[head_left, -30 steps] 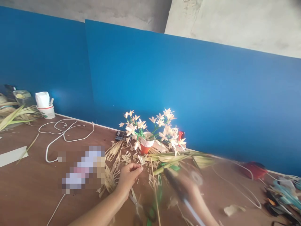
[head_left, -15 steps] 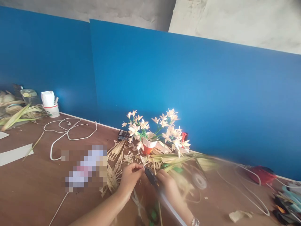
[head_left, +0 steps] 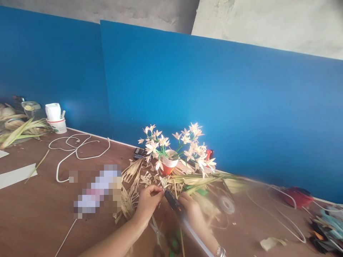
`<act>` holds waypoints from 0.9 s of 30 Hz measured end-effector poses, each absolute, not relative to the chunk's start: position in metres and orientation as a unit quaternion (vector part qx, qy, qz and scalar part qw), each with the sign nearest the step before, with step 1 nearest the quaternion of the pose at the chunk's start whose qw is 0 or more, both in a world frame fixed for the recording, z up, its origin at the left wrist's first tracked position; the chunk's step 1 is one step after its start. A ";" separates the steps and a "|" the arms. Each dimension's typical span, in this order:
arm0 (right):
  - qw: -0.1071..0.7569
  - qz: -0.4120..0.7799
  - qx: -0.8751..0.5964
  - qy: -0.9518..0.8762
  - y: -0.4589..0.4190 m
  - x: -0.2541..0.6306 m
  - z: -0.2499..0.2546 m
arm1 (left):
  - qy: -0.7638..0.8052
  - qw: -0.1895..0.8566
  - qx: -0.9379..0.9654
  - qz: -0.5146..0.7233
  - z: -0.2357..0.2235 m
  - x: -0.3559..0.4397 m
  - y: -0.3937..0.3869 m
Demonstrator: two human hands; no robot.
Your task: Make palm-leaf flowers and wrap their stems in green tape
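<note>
My left hand point(head_left: 150, 201) is closed in a pinch at the base of a small pale corn-husk flower point(head_left: 164, 181). My right hand point(head_left: 192, 207) is wrapped round a black glue gun point(head_left: 173, 201), with a long whitish glue stick point(head_left: 197, 236) trailing from its back. The gun's nozzle points up and left, close by the flower's base; whether it touches is too small to tell. Just beyond my hands, a red and white paper cup point(head_left: 169, 166) holds several husk flowers point(head_left: 194, 148) on green stems. Below them lies a pair of scissors point(head_left: 156, 230).
Dry husk strips point(head_left: 131, 192) surround the work spot. A tape roll point(head_left: 227, 205) lies right of my hand, a red object point(head_left: 296, 197) farther off. Left are a blurred-out item point(head_left: 98, 192), a white cable point(head_left: 77, 151) and a white cup point(head_left: 57, 125). A blue panel point(head_left: 214, 92) stands behind.
</note>
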State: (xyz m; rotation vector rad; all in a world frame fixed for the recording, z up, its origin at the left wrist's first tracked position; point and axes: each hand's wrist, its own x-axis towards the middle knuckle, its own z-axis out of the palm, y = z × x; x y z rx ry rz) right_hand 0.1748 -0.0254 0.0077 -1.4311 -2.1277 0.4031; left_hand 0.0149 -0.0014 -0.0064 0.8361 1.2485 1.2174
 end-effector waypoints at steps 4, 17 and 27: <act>0.266 0.153 -0.531 -0.790 -0.025 0.174 0.009 | 0.530 0.565 0.358 0.521 -0.005 0.015 -0.002; 0.267 0.166 -0.534 -0.785 -0.024 0.174 0.008 | 0.533 0.562 0.362 0.518 -0.006 0.015 -0.002; 0.273 0.169 -0.531 -0.784 -0.025 0.174 0.011 | 0.533 0.568 0.354 0.518 -0.004 0.015 -0.003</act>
